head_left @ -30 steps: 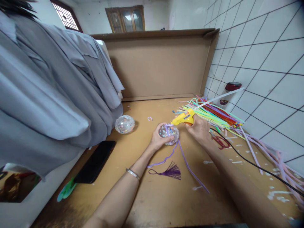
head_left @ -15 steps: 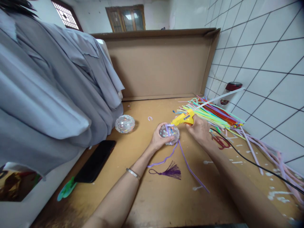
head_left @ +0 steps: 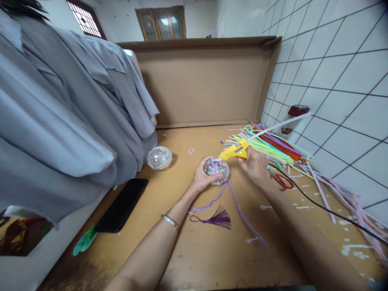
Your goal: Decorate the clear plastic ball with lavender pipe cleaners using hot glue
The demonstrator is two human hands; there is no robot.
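Note:
My left hand (head_left: pixel 202 176) is closed around a clear ball (head_left: pixel 222 174) with colourful bits in it and purple strips across its top. My right hand (head_left: pixel 253 163) grips a yellow hot glue gun (head_left: pixel 234 151), its nozzle at the ball's upper edge. A long clear glue stick (head_left: pixel 280 124) juts from the back of the gun. Two purple pipe cleaners (head_left: pixel 241 212) trail from the ball over the table toward me. Just in front of them lies a dark purple tassel (head_left: pixel 218 218) with a loop. A second clear ball (head_left: pixel 159 158) sits to the left.
Bundled colourful pipe cleaners (head_left: pixel 273 145) lie at the right, beside red-handled scissors (head_left: pixel 282 182) and a black cord (head_left: pixel 321 208). A black phone (head_left: pixel 123 206) is at the left edge, near hanging grey cloth (head_left: pixel 75 113). A cardboard panel (head_left: pixel 206 85) stands behind.

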